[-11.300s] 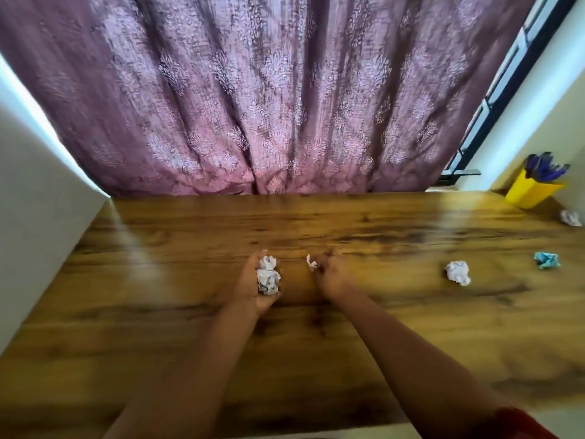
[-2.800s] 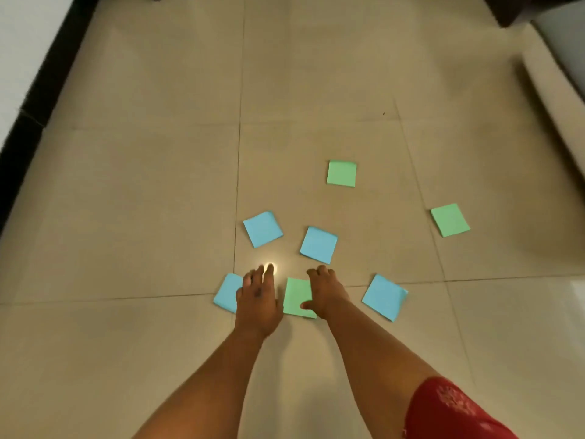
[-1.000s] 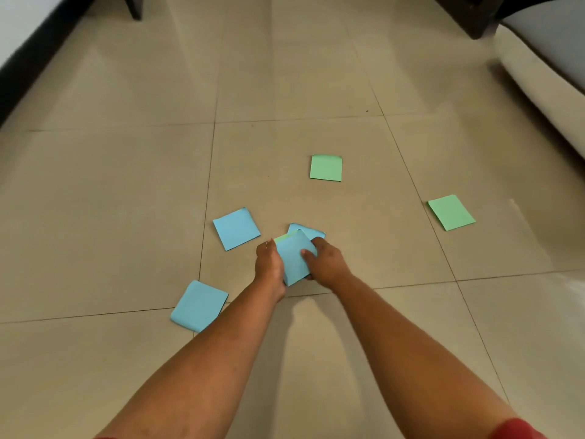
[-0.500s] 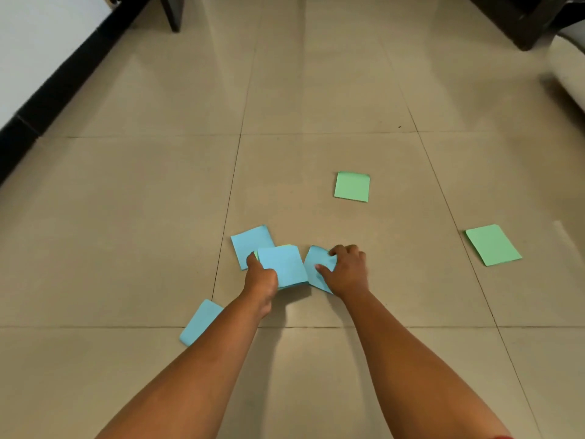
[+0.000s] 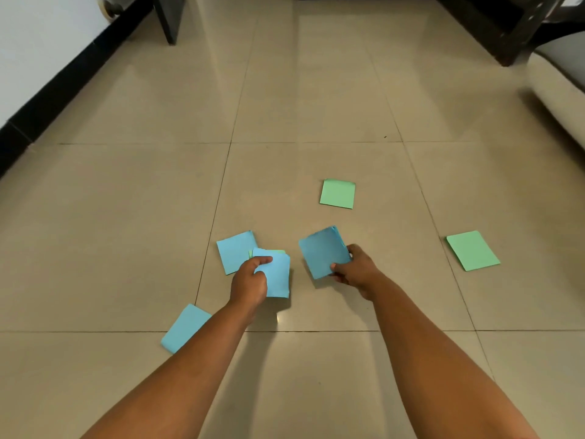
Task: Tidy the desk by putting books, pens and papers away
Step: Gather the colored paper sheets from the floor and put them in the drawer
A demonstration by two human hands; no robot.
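Square paper notes lie scattered on a beige tiled floor. My left hand (image 5: 250, 278) grips a small stack of notes (image 5: 278, 277), blue on top with a green edge showing behind. My right hand (image 5: 356, 269) holds a single blue note (image 5: 323, 251) lifted off the floor and tilted. One blue note (image 5: 234, 250) lies flat just left of my left hand, partly under the stack. Another blue note (image 5: 183, 329) lies by my left forearm. Two green notes lie farther off: one (image 5: 337, 193) ahead, one (image 5: 472, 250) to the right.
A dark table leg (image 5: 166, 17) stands at the far left beside a white wall with a black skirting (image 5: 63, 80). Dark furniture (image 5: 493, 30) and a pale cushioned sofa edge (image 5: 557, 90) fill the far right.
My right hand has lifted a blue note off the floor and moved it right, away from the stack. My left hand keeps the stack. The camera has shifted a little.
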